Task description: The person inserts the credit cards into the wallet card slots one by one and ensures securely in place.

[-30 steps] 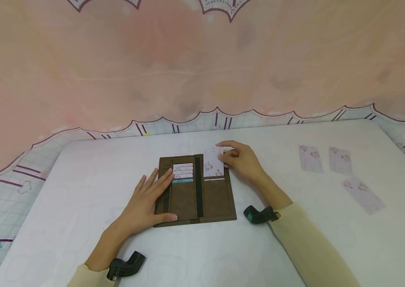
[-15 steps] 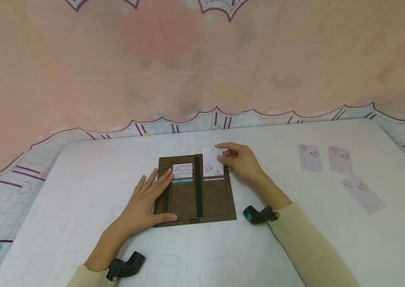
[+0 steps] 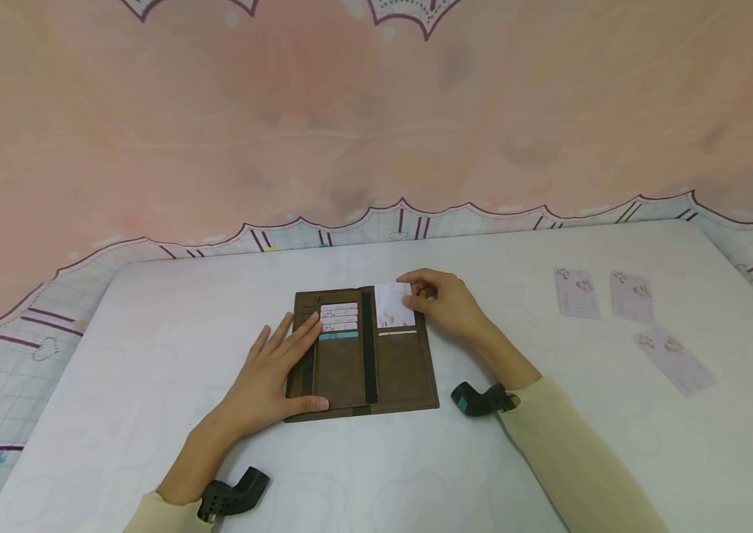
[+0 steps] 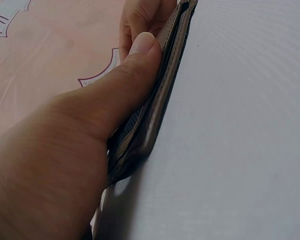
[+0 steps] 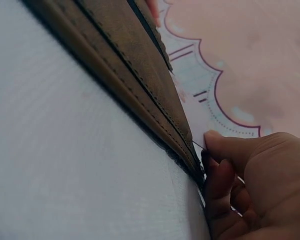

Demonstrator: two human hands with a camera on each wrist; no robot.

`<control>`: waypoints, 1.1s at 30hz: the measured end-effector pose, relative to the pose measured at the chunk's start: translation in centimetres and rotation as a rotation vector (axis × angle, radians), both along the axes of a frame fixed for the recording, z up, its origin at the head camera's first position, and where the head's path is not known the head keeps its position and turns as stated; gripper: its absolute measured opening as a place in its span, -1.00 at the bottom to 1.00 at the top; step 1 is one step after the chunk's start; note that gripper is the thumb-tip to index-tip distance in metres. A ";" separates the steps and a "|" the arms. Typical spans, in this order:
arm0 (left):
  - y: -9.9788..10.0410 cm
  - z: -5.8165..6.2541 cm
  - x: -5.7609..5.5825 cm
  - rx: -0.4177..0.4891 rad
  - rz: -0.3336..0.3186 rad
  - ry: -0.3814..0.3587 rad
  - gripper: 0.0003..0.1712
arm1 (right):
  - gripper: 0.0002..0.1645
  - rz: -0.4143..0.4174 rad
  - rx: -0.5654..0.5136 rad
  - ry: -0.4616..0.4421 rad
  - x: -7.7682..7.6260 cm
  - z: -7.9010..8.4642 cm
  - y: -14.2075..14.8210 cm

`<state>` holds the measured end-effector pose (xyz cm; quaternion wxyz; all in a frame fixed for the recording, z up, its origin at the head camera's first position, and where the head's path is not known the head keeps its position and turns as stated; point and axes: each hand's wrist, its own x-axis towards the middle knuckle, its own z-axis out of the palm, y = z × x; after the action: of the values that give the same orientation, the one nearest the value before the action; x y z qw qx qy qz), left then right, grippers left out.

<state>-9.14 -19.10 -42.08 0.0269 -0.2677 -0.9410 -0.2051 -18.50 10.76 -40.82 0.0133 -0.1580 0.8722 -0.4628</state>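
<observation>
A brown wallet [image 3: 336, 377] lies spread flat on the white table. Across its left half rests my left hand [image 3: 276, 377], fingers straight and spread, the thumb on the lower edge. Several cards [image 3: 339, 317] sit stacked in the left half's slots, above a blue strip. At the top of the right half, a white card with a pink print [image 3: 391, 305] stands partly inside a slot. My right hand [image 3: 446, 302] pinches this card by its right edge. The right wrist view shows thumb and fingers at the wallet's edge, the card mostly hidden there.
Three similar cards lie on the table to the right: one card [image 3: 576, 293], a second card [image 3: 631, 296] beside it, and a third card [image 3: 676, 361] lower and slanted. A patterned cloth [image 3: 376, 133] stretches behind the table [image 3: 523, 252].
The pinched card has slid down toward me, deeper into the right half's slot, and my right hand has moved down with it. My left hand has stayed in place on the wallet.
</observation>
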 end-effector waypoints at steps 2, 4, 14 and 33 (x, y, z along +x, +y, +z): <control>0.0 0.0 0.0 0.000 -0.001 0.000 0.21 | -0.67 0.011 0.002 0.000 0.0 0.0 0.0; 0.0 0.0 0.0 0.001 -0.001 0.000 0.21 | -0.68 0.018 -0.003 -0.002 0.1 0.0 0.1; -0.1 -0.1 -0.1 0.002 -0.005 0.006 0.23 | -0.71 0.047 0.002 -0.018 0.1 0.0 0.2; 0.0 0.2 0.0 0.006 -0.003 -0.010 0.22 | -0.74 0.113 0.016 -0.052 0.3 0.4 0.6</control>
<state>-9.17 -19.09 -41.85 0.0225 -0.2681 -0.9401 -0.2093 -18.21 11.33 -40.45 0.0631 -0.1948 0.8650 -0.4581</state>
